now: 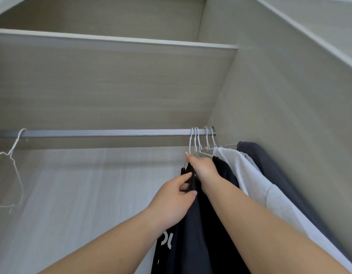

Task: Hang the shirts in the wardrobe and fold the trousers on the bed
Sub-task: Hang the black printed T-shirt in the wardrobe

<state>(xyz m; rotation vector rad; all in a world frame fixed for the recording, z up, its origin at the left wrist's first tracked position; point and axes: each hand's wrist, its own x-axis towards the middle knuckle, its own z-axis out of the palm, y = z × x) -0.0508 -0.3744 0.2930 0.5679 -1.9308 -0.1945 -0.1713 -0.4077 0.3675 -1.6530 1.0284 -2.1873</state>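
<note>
Shirt (pixel 193 224), dark, hangs at the right end of the rail (pixel 104 133), hanger hook already on. Left hand (pixel 174 202) pinches its fabric near the collar; right hand (pixel 203 171) grips the hanger shoulder. Looks like final straightening; next, let go and fetch another garment.
</note>
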